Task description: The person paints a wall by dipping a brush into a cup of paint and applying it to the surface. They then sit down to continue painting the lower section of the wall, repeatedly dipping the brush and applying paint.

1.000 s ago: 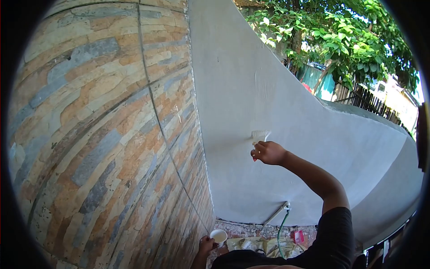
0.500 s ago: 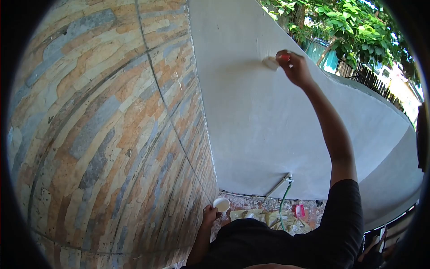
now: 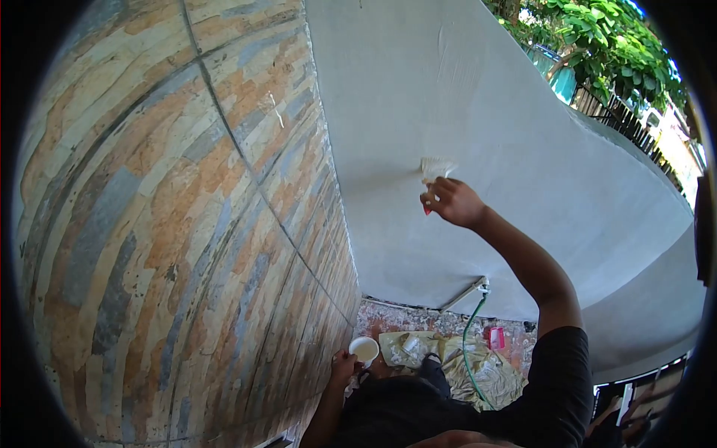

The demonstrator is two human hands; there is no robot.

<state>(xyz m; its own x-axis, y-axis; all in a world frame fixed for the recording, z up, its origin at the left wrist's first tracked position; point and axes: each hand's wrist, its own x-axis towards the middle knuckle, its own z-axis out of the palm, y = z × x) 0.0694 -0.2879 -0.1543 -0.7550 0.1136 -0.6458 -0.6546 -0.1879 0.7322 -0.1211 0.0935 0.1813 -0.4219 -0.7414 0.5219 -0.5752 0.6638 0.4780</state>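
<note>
In my right hand (image 3: 457, 203) is a wide paintbrush (image 3: 438, 166), its pale bristles pointing up against the grey wall (image 3: 403, 97). A bit of its red handle shows below my fingers. Low down on the left, my left hand (image 3: 345, 364) grips the rim of a small white tub (image 3: 364, 349) that holds a whitish liquid. The tub is close to the stone-patterned tiled wall (image 3: 202, 246).
A green hose (image 3: 467, 343) drops from a pipe with a tap (image 3: 482, 284) at the wall's foot. Crumpled sheeting (image 3: 497, 377) and a pink-red container (image 3: 494, 337) lie on the floor. Leafy branches (image 3: 620, 45) and a dark fence (image 3: 635, 127) stand beyond the wall's top edge.
My right hand has come down the grey wall and slightly left, and the brush has turned from pointing sideways to bristles up. My left hand still holds the tub; the view has shifted.
</note>
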